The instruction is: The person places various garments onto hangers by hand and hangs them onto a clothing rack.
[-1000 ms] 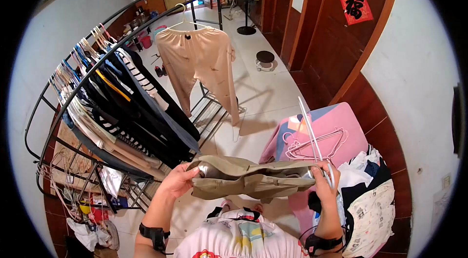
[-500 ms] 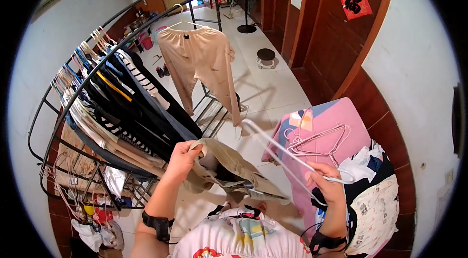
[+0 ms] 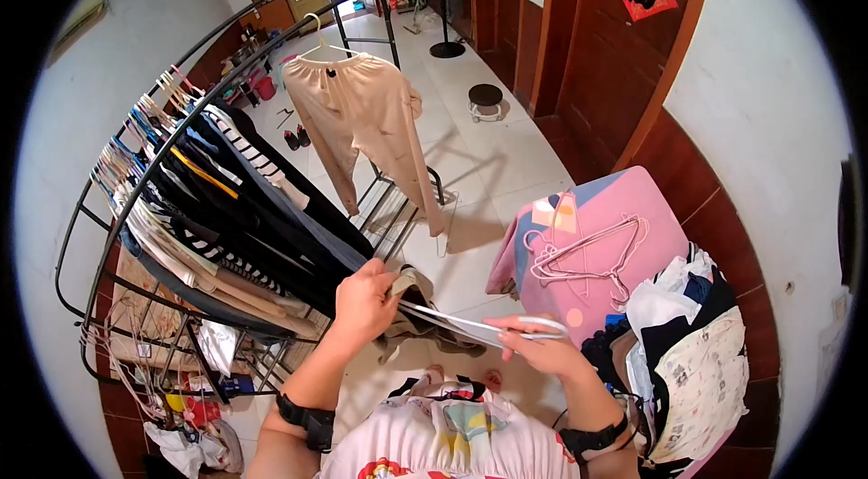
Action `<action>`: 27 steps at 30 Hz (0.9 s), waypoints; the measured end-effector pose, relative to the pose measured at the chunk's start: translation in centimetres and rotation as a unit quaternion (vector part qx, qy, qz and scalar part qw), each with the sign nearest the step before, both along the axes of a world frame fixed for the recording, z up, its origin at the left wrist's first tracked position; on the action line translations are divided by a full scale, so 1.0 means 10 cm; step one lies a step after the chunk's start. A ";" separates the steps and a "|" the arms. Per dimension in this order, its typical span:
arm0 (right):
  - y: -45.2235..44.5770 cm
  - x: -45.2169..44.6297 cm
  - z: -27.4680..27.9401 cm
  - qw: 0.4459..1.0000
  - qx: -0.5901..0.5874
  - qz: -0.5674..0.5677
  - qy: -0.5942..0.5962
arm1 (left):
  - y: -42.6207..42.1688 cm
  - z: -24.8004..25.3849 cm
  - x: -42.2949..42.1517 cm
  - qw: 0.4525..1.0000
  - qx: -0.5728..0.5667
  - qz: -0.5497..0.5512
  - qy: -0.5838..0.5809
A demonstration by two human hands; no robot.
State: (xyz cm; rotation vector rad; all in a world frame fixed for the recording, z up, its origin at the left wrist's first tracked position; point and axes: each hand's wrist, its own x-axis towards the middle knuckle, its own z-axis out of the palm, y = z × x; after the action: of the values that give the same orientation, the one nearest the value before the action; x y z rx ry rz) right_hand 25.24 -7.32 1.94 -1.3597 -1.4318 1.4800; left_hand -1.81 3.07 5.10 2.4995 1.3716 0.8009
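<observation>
My left hand (image 3: 364,303) is closed on the edge of a khaki garment (image 3: 411,334), which hangs bunched below it in front of my body. My right hand (image 3: 542,349) grips a white clothes hanger (image 3: 457,323) near its hook end. The hanger lies almost level, and its far end reaches the garment's edge beside my left fingers. Whether that end is inside the garment I cannot tell. Most of the garment is folded on itself, so its shape is hidden.
A black clothes rack (image 3: 251,58) on the left carries many hung clothes and beige pants (image 3: 362,108). To the right, a pink padded surface (image 3: 651,208) bears pink hangers (image 3: 588,257) beside a pile of clothes (image 3: 696,348). A round stool (image 3: 485,99) stands farther off.
My right hand has moved left with the hanger, bringing its end to the garment. My left hand has shifted slightly right, and the garment now hangs more bunched.
</observation>
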 end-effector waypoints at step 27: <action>-0.18 -0.07 -0.20 0.754 0.559 -0.211 -0.274 | 0.06 0.84 0.68 0.986 0.042 -0.158 0.036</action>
State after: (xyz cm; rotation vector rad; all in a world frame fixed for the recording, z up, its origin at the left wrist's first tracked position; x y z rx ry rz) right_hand 24.54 -9.09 -0.10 -1.1509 -1.7113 -0.2209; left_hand 4.95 3.68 13.48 2.7379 0.9393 0.7190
